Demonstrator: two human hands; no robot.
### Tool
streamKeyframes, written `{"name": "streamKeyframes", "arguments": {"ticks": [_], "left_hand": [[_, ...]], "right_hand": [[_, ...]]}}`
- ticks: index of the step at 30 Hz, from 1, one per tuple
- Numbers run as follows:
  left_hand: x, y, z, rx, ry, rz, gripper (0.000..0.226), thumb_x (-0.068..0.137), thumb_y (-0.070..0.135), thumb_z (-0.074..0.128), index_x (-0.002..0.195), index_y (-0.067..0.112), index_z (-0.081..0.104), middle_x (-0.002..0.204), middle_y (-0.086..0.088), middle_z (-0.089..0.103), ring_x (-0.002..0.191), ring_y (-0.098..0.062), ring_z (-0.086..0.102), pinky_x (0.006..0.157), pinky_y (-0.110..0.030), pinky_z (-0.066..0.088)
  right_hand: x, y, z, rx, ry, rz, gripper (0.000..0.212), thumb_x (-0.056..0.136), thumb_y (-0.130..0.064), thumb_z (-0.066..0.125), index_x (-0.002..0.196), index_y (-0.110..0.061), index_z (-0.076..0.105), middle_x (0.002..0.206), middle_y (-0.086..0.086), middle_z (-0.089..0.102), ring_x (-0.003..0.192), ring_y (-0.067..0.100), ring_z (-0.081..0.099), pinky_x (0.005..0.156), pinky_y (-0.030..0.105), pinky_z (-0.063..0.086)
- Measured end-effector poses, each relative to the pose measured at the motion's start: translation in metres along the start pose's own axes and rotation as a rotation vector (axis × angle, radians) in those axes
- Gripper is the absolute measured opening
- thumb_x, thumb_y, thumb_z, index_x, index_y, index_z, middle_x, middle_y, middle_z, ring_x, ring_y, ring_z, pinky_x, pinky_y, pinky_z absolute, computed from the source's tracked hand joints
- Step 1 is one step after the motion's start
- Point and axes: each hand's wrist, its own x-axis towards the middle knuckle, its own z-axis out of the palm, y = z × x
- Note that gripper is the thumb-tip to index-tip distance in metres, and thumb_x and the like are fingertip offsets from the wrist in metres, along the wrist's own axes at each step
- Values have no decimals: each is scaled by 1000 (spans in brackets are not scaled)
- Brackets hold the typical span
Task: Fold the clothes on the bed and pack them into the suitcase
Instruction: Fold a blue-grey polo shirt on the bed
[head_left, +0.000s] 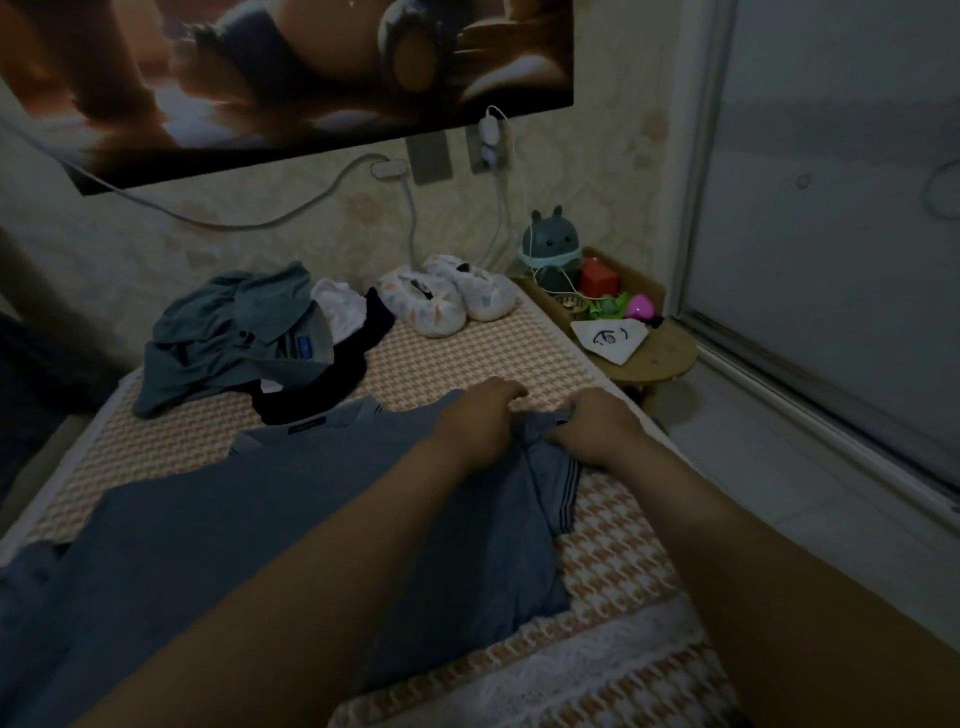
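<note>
Blue-grey shirt (260, 519) spread flat, collar away, across the checked bed cover (613, 551); right hand (592, 423) pinches its bunched, stripe-cuffed sleeve, left hand (480, 415) curls on the shoulder just beside it, though whether it grips cloth I can't tell. Farther back, a crumpled clothes pile (234, 338), then pale slippers (447, 301) by the wall

L forearm (311, 551) and R forearm (727, 525) bare, stretched fwd, converging. L hand (475, 423) palm down, fingers (506, 389) bent down at tips; can't tell if they pinch anything. R hand (597, 428) just beside it, not touching, knuckles up, fingers curled inward, gripping bunched sleeve (558, 467).
</note>
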Motion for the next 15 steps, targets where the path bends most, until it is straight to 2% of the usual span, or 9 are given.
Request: {"name": "streamKeyframes", "arguments": {"ticks": [2,3,5,7,9,11,13,15], "left_hand": [[15,10,-5,-5,-121,5,49,97,9,48,145,15,40,147,-7,42,134,-23,39,109,-31,30],[21,13,-6,-18,-172,16,50,97,11,48,146,16,39,148,-6,42,134,-23,39,108,-30,29],[28,12,-8,-42,-200,37,46,94,12,54,140,17,49,138,-7,54,124,-23,50,100,-30,37],[28,7,-11,-103,-132,54,33,87,9,61,120,13,66,117,-8,67,107,-23,60,89,-28,43],[24,-2,-15,-244,-38,35,16,81,3,62,92,10,72,93,-6,71,89,-20,63,80,-27,47],[16,-9,-22,-344,48,-5,12,79,0,61,77,10,68,81,-3,68,78,-15,61,74,-26,48],[4,-19,-31,-411,112,-60,12,79,-1,63,72,9,66,73,0,66,70,-10,59,69,-25,49],[-8,-31,-39,-432,150,-107,17,78,-4,64,70,11,66,67,6,63,64,-2,57,62,-19,47]], "right_hand": [[2,-3,-3,194,-4,-29,11,77,-13,74,79,-14,64,87,7,64,85,24,62,64,30,50],[2,-5,-4,283,8,-32,17,75,-6,75,80,-16,62,89,7,64,86,24,62,65,32,53],[-1,-8,-6,446,16,-1,29,73,1,75,88,-17,58,95,8,62,88,23,61,67,34,55],[-5,-9,-8,524,-25,41,32,73,-5,78,90,-15,53,94,8,59,83,17,58,64,27,50],[-8,-11,-10,452,-113,59,32,68,-21,85,82,-11,58,86,5,62,74,13,60,61,26,50],[-12,-15,-13,332,-236,58,35,65,-30,86,76,-9,61,78,5,64,66,15,62,55,25,50],[-18,-23,-13,264,-296,23,29,71,-24,82,68,-10,57,68,4,61,57,14,58,49,20,46],[-24,-33,-14,267,-254,-24,24,75,-15,76,65,-11,55,64,3,58,54,13,54,48,18,44]]}}
